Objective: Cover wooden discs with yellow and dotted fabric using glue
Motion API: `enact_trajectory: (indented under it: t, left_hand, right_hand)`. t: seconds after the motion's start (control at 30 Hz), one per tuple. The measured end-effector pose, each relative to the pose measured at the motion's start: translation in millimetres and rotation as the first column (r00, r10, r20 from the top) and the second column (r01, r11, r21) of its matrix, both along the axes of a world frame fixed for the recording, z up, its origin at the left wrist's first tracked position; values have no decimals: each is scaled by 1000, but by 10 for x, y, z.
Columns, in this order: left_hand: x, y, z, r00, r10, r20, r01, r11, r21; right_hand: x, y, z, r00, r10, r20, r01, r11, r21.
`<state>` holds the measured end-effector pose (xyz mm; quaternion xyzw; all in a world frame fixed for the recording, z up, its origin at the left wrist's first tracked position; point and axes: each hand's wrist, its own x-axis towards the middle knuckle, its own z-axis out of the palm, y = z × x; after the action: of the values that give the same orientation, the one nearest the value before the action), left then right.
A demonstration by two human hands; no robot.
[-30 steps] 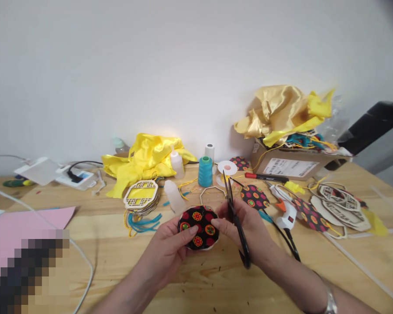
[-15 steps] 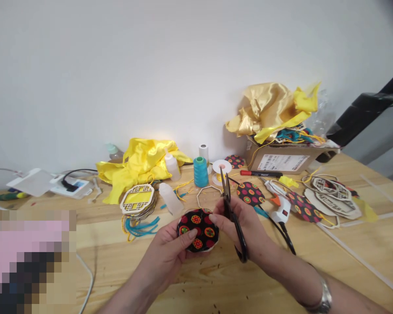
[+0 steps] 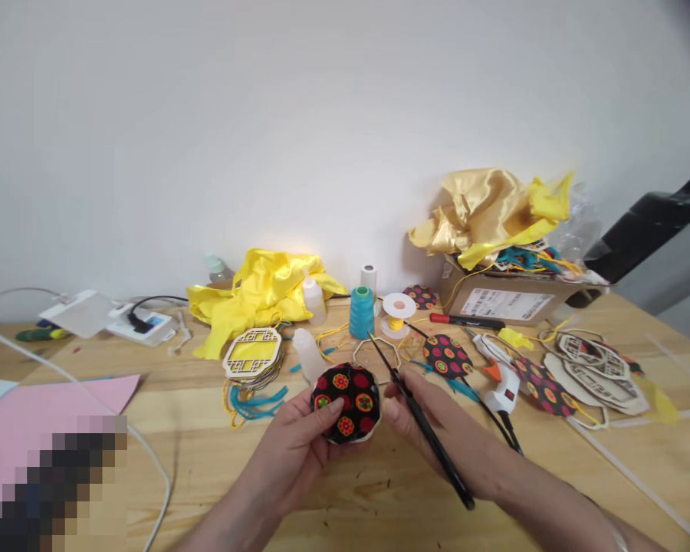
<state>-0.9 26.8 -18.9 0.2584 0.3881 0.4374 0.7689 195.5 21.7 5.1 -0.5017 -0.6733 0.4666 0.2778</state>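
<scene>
My left hand [image 3: 299,435] is closed on a round fabric-covered disc [image 3: 348,399], black with red and orange flowers, held just above the wooden table [image 3: 207,452]. The thumb lies across the disc's face. My right hand [image 3: 431,418] sits just right of the disc and grips black scissors [image 3: 417,418]. Their blades are together, the tips point up and left past the disc's upper right edge, and the handles trail down to the right.
Behind the disc are a white glue bottle [image 3: 307,354], a teal thread cone [image 3: 361,313], yellow satin cloth [image 3: 258,291] and a stack of lattice frames [image 3: 251,354]. A glue gun [image 3: 503,383], fabric pieces and a cardboard box [image 3: 511,303] lie right. Pink paper [image 3: 51,402] lies left.
The scissors have tilted from nearly upright to slanting up-left, with the handles swung down to the right. My right hand has drawn slightly away from the disc. My left hand still holds the disc.
</scene>
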Motion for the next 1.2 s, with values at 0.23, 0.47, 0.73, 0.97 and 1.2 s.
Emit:
enact_trajectory:
  t: [0.23, 0.47, 0.73, 0.97, 1.2]
  left_hand:
    - [32, -2, 19, 997, 69, -19, -69, 998, -6]
    - [76, -14, -45, 998, 37, -44, -36, 999, 15]
    - [109, -15, -48, 997, 32, -68, -30, 999, 33]
    - [127, -39, -18, 998, 9, -64, -7, 999, 33]
    - [131, -36, -18, 998, -2, -61, 5, 999, 38]
  right_hand:
    - [75, -29, -30, 910, -180, 374, 137, 981, 137]
    - [34, -31, -82, 757, -213, 617, 62, 965, 256]
    - [26, -50, -115, 679, -265, 684, -2, 932, 363]
    - [20, -60, -125, 690, -291, 663, -10, 912, 411]
    - [30, -41, -143, 693, -308, 652, -11, 900, 437]
